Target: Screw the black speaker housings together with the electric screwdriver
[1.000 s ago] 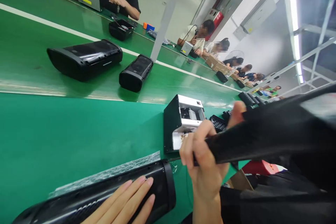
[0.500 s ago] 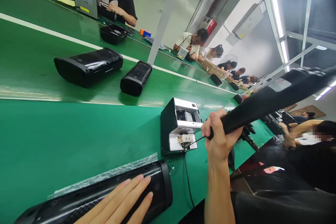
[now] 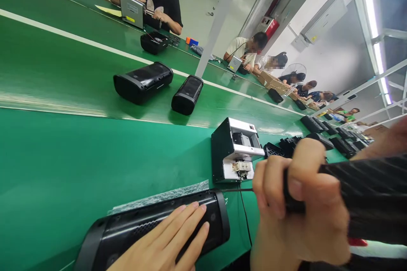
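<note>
Directly under left hand [image 3: 168,239], black casing [image 3: 127,228]; right hand [image 3: 308,224] grips tool [image 3: 375,199].

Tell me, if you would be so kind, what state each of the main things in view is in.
Left hand: flat, fingers extended on the near speaker
Right hand: closed around the power screwdriver
near speaker: lying under the left hand
power screwdriver: held; bit contact unclear
Screw feeder: upright; power unclear
Bubble wrap: lying along the near speaker's far side
Door: appears shut
Ceiling light: lit
</note>
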Motion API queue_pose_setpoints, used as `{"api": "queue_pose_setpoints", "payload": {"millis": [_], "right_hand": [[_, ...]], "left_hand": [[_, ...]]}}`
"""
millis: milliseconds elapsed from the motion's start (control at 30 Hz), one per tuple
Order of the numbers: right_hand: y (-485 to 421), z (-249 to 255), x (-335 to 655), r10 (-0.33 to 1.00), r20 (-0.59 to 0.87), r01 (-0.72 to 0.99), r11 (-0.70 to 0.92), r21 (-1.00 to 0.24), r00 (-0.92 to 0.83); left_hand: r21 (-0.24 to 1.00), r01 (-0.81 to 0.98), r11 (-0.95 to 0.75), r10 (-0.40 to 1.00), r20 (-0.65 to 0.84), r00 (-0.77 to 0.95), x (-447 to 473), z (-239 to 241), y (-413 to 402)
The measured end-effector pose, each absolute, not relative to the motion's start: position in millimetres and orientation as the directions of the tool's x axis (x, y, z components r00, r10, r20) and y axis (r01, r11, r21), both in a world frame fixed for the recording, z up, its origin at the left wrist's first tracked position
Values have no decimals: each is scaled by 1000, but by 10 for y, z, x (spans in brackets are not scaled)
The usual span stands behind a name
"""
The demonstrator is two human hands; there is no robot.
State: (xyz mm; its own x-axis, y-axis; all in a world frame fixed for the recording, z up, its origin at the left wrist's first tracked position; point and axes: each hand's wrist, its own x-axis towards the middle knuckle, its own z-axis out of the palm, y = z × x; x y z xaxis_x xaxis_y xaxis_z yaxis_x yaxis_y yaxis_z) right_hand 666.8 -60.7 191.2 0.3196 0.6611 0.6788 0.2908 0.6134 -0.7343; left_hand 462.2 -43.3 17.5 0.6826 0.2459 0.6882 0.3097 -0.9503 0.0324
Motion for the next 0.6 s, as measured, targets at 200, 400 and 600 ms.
{"api": "queue_pose_setpoints", "payload": {"millis": [200,400,600], "right_hand": [[-467,1766,6516,688,655,126,653,-747,312],[-469,1773,6541,695,655,162,640,-751,297],[-405,1594,6536,704,657,208,623,-754,271]], "left_hand": [[-4,319,-948,247,623,742,4575,226,-473],[-6,326,-945,247,639,728,4586,249,-465],[1,320,-947,247,638,729,4573,216,-477]]}}
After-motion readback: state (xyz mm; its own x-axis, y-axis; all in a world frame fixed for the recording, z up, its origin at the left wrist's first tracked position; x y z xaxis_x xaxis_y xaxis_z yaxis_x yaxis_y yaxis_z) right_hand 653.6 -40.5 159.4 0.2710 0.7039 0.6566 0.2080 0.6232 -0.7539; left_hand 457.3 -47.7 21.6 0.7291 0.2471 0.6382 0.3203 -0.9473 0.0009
